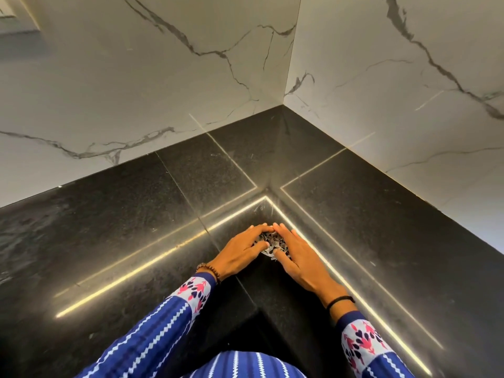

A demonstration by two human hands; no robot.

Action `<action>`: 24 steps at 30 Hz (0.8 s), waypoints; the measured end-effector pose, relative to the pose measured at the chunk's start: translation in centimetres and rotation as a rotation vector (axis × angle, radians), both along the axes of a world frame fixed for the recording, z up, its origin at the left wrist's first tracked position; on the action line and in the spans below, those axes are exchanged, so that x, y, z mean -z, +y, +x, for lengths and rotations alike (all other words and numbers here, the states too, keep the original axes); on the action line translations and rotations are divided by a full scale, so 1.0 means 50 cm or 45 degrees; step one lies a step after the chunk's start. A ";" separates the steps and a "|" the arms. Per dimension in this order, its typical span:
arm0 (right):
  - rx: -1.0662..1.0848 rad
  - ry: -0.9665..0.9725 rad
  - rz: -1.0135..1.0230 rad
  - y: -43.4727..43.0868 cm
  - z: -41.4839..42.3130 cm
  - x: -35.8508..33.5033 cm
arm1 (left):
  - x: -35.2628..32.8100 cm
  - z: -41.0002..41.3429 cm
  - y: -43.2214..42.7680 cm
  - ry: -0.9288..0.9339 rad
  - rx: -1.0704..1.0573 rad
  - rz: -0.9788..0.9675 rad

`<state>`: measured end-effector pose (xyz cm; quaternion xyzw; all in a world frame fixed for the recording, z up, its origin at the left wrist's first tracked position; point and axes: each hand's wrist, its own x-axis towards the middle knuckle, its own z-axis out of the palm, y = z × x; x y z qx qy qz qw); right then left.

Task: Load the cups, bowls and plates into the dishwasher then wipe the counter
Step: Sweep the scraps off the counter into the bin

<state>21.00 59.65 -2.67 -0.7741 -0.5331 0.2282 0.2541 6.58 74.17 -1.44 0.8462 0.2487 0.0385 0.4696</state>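
Hands at lower centre: left hand (pixel 240 253) and right hand (pixel 301 259) lie flat with straight fingers, fingertips meeting over a patterned cloth (pixel 272 242). They press it onto the black counter (pixel 136 214) near its inner corner, probably to spread pressure for wiping.

Left sleeve (pixel 152 331), in from 7 o'clock: blue, darker vertical stripes, white zigzag lines. Cuff panel (pixel 195 291) pale, printed with pink sprigs and navy hearts, blue edging. Right sleeve (pixel 381 361), in from 5 o'clock: same cloth, same cuff print. Brown beaded bracelet (pixel 208 270) behind left hand (pixel 240 255); thin black band (pixel 341 300) behind right hand (pixel 302 257). Garment front (pixel 245 364) at 6 o'clock: matching blue stripe and zigzag.
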 end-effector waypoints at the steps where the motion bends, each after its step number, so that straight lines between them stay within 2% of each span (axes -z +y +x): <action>1: 0.007 0.009 -0.002 -0.005 -0.007 0.000 | 0.002 -0.003 -0.006 -0.020 -0.010 -0.014; 6: 0.032 0.091 0.026 -0.022 -0.018 -0.016 | -0.010 -0.017 -0.025 -0.089 -0.024 -0.071; 8: 0.071 0.102 0.044 -0.032 -0.018 -0.022 | -0.014 -0.026 -0.021 -0.088 -0.043 0.006; 11: 0.235 0.109 0.067 -0.051 -0.021 -0.026 | -0.008 -0.056 -0.014 0.008 -0.127 0.255; 13: 0.267 -0.011 0.066 -0.055 -0.022 -0.027 | 0.002 -0.075 -0.015 0.041 -0.142 0.367; 16: 0.224 -0.177 -0.006 -0.045 -0.028 -0.032 | 0.014 -0.082 -0.020 0.016 -0.148 0.433; 19: 0.202 -0.082 -0.081 -0.028 -0.040 -0.039 | 0.010 -0.069 -0.030 -0.031 -0.142 0.482; 24: 0.255 -0.042 -0.065 -0.009 -0.062 -0.039 | 0.007 -0.041 -0.045 -0.089 -0.117 0.492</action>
